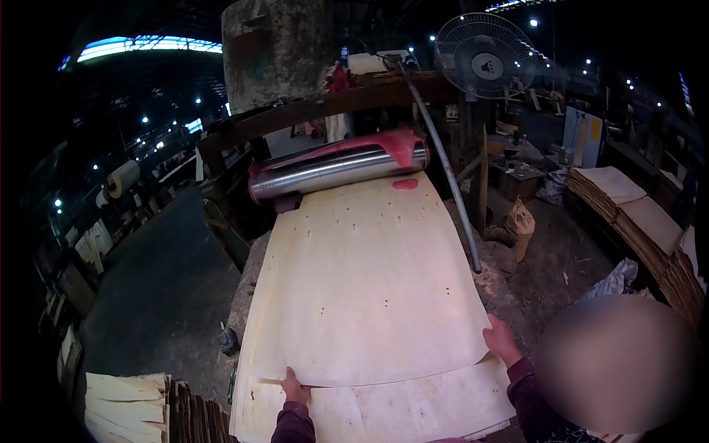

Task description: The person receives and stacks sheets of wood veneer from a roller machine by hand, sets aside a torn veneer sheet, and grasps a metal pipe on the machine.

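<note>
A large pale wood veneer sheet (369,273) stretches away from me, with several small dark knot holes in it. Its far end lies just in front of a shiny metal roller (340,171) smeared with pink glue, and a pink blob (405,184) sits near that end. My left hand (294,387) pinches the sheet's near edge toward the left, thumb on top. On the near right corner, my right hand (502,341) is closed; its fingers are partly hidden under the sheet. More veneer sheets (399,413) lie stacked beneath, showing along the near and left sides.
A metal pipe (443,162) slants down right of the roller. Behind it stand a fan (485,59) and a stained drum (279,52). Veneer stacks lie at lower left (127,406) and right (642,214). A blurred round patch (619,362) covers the lower right.
</note>
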A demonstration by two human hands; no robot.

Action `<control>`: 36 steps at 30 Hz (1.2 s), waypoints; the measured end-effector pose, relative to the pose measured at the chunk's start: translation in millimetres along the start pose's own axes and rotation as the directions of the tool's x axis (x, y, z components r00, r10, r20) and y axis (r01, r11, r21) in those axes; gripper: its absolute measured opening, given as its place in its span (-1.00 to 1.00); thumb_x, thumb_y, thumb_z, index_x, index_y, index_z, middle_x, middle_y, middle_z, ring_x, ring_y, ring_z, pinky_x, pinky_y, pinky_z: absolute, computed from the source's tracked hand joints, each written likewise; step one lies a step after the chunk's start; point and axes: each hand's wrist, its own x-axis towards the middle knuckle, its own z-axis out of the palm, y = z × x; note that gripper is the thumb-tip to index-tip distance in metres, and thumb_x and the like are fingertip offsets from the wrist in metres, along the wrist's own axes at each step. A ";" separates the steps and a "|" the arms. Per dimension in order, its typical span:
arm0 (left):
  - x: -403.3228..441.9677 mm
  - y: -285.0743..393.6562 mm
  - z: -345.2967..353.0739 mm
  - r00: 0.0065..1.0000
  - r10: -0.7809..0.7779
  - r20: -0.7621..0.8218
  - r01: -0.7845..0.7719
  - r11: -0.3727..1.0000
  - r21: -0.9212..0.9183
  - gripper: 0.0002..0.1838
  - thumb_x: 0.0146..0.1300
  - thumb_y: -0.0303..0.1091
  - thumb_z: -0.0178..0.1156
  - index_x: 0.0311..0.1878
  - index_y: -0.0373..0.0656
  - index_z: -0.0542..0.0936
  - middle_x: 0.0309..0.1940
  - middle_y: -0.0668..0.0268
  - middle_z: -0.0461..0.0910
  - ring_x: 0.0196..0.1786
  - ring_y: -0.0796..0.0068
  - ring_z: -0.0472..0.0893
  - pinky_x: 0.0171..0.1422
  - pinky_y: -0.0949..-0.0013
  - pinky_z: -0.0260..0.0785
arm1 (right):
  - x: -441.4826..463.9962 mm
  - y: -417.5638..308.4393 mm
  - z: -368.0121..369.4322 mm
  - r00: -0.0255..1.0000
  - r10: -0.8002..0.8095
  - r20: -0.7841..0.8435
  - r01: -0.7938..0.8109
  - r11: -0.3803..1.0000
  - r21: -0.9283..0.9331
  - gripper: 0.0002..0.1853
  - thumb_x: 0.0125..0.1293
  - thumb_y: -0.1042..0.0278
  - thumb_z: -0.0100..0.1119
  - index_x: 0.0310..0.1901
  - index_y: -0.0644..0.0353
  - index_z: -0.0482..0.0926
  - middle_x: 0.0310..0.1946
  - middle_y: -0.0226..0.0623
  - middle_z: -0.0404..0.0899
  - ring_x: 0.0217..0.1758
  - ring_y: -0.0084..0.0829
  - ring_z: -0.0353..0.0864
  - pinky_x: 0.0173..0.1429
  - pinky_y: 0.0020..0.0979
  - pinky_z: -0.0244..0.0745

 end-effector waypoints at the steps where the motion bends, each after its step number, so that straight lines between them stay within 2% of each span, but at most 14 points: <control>1: -1.8 0.6 1.2 1.000 0.001 -0.003 -0.001 1.000 0.003 -0.52 0.45 -0.03 -0.04 0.21 -0.21 0.40 0.15 0.19 0.50 0.19 0.14 0.52 0.22 -0.03 0.45 | 0.0 -0.4 0.1 1.000 0.003 -0.003 -0.003 1.000 0.010 -0.51 0.12 0.41 0.06 0.16 0.19 0.48 -0.05 0.09 0.59 0.04 0.07 0.56 0.12 -0.06 0.47; 10: -10.5 -2.7 -7.4 0.995 0.002 0.100 -0.003 1.000 0.012 -0.55 0.48 -0.08 -0.07 0.23 -0.21 0.38 0.15 0.16 0.49 0.19 0.12 0.51 0.25 -0.02 0.44 | 1.8 13.4 3.4 0.997 -0.074 -0.011 0.075 0.994 0.079 -0.50 0.12 0.45 0.03 0.17 0.17 0.48 -0.10 0.10 0.61 0.02 0.07 0.58 0.11 -0.10 0.48; 11: -11.7 -4.8 -15.7 0.992 0.011 0.128 -0.012 1.000 0.009 -0.56 0.48 -0.10 -0.08 0.23 -0.22 0.38 0.15 0.16 0.50 0.19 0.12 0.51 0.26 -0.02 0.44 | 0.7 29.0 7.6 0.996 -0.072 -0.048 0.076 0.992 0.105 -0.53 0.11 0.48 0.03 0.13 0.17 0.50 -0.11 0.05 0.63 0.01 -0.01 0.60 0.09 -0.15 0.49; 13: -40.9 -9.8 -21.1 0.999 0.046 -0.002 -0.046 0.999 0.018 -0.55 0.47 -0.12 -0.04 0.25 -0.24 0.34 0.17 0.14 0.46 0.20 0.12 0.50 0.22 -0.05 0.46 | -1.0 60.8 25.3 0.992 -0.070 -0.103 0.087 0.982 0.168 -0.58 0.11 0.53 0.03 0.06 0.18 0.54 -0.13 -0.05 0.66 -0.01 -0.16 0.66 0.05 -0.25 0.51; 16: -92.2 -15.5 -38.7 0.998 0.023 -0.054 -0.027 0.997 -0.072 -0.55 0.47 -0.17 -0.04 0.29 -0.23 0.30 0.21 0.12 0.43 0.24 0.15 0.47 0.24 -0.03 0.45 | -31.2 41.5 -10.0 0.999 -0.045 -0.010 0.046 0.955 0.292 -0.57 0.11 0.60 0.01 0.07 0.26 0.52 -0.14 -0.13 0.67 -0.03 -0.30 0.65 0.04 -0.32 0.50; 17: -108.7 -19.8 -49.6 0.999 -0.001 -0.043 -0.004 0.993 -0.118 -0.56 0.47 -0.19 -0.05 0.30 -0.21 0.29 0.22 0.12 0.42 0.26 0.16 0.46 0.26 -0.01 0.43 | -39.8 45.8 -16.6 0.999 -0.036 0.021 0.027 0.940 0.339 -0.57 0.10 0.61 0.02 0.07 0.30 0.51 -0.14 -0.17 0.66 -0.04 -0.34 0.64 0.03 -0.34 0.50; 19: -135.4 -36.0 -96.2 0.970 0.190 0.152 -0.214 0.963 0.162 -0.57 0.49 -0.22 -0.08 0.32 -0.21 0.28 0.23 0.11 0.41 0.27 0.17 0.44 0.29 -0.01 0.41 | -55.8 59.6 -25.1 0.995 -0.030 0.090 -0.013 0.899 0.438 -0.58 0.12 0.61 0.02 0.07 0.31 0.51 -0.13 -0.24 0.65 -0.06 -0.41 0.61 0.03 -0.37 0.50; 21: -142.9 -31.1 -118.0 0.963 0.179 0.203 -0.207 0.970 0.130 -0.56 0.50 -0.20 -0.11 0.33 -0.22 0.28 0.24 0.11 0.41 0.28 0.15 0.44 0.30 -0.01 0.40 | -64.4 61.8 -29.5 0.987 0.006 0.163 -0.090 0.854 0.513 -0.59 0.14 0.59 0.03 0.08 0.33 0.50 -0.12 -0.29 0.63 -0.07 -0.47 0.59 0.03 -0.39 0.49; 23: -143.1 -16.0 -126.4 0.994 -0.020 0.107 0.041 0.979 -0.198 -0.53 0.51 -0.14 -0.12 0.32 -0.24 0.31 0.24 0.11 0.43 0.29 0.09 0.44 0.30 -0.03 0.41 | -77.4 58.8 -32.3 0.965 0.074 0.252 -0.207 0.805 0.556 -0.59 0.17 0.56 0.05 0.10 0.33 0.49 -0.11 -0.32 0.61 -0.07 -0.50 0.57 0.03 -0.42 0.47; 24: -136.7 -6.1 -121.7 0.993 -0.116 -0.035 0.098 0.939 -0.330 -0.50 0.49 -0.06 -0.11 0.30 -0.22 0.34 0.24 0.11 0.44 0.29 0.09 0.44 0.31 -0.02 0.40 | -81.3 63.4 -28.1 0.958 0.087 0.273 -0.238 0.772 0.589 -0.58 0.18 0.55 0.05 0.12 0.33 0.47 -0.10 -0.32 0.61 -0.07 -0.50 0.57 0.04 -0.41 0.47; 26: -133.1 16.6 -97.7 0.986 -0.119 -0.119 0.078 0.950 -0.302 -0.50 0.48 -0.04 -0.09 0.26 -0.23 0.38 0.19 0.13 0.48 0.25 0.11 0.47 0.31 0.00 0.40 | -82.2 81.5 -7.3 0.943 0.110 0.314 -0.297 0.702 0.647 -0.56 0.19 0.53 0.06 0.15 0.32 0.44 -0.08 -0.32 0.60 -0.07 -0.48 0.56 0.04 -0.39 0.46; 28: -122.6 17.8 -100.5 0.977 -0.119 -0.179 0.062 0.953 -0.296 -0.50 0.46 0.01 -0.05 0.21 -0.21 0.42 0.15 0.16 0.52 0.20 0.13 0.51 0.29 0.03 0.41 | -84.6 96.8 11.7 0.951 0.120 0.283 -0.266 0.782 0.563 -0.54 0.20 0.53 0.07 0.18 0.31 0.42 -0.07 -0.31 0.60 -0.05 -0.47 0.56 0.05 -0.38 0.46; 33: -109.5 -1.5 -118.9 0.986 -0.011 -0.165 -0.030 0.970 -0.242 -0.53 0.46 -0.04 -0.01 0.19 -0.24 0.44 0.11 0.17 0.55 0.14 0.16 0.56 0.21 0.07 0.48 | -79.4 130.9 41.9 0.971 0.147 0.188 -0.225 0.825 0.519 -0.55 0.16 0.48 0.09 0.14 0.31 0.45 -0.09 -0.26 0.62 -0.01 -0.45 0.57 0.07 -0.36 0.46; 36: -121.7 -3.7 -106.0 0.988 0.044 -0.150 -0.073 0.977 -0.198 -0.54 0.45 -0.07 0.01 0.18 -0.27 0.44 0.09 0.16 0.55 0.12 0.18 0.58 0.17 0.10 0.51 | -76.5 145.2 47.4 0.965 0.121 0.233 -0.226 0.836 0.501 -0.45 0.17 0.51 0.10 0.26 0.28 0.36 0.05 -0.29 0.56 0.09 -0.43 0.54 0.16 -0.36 0.44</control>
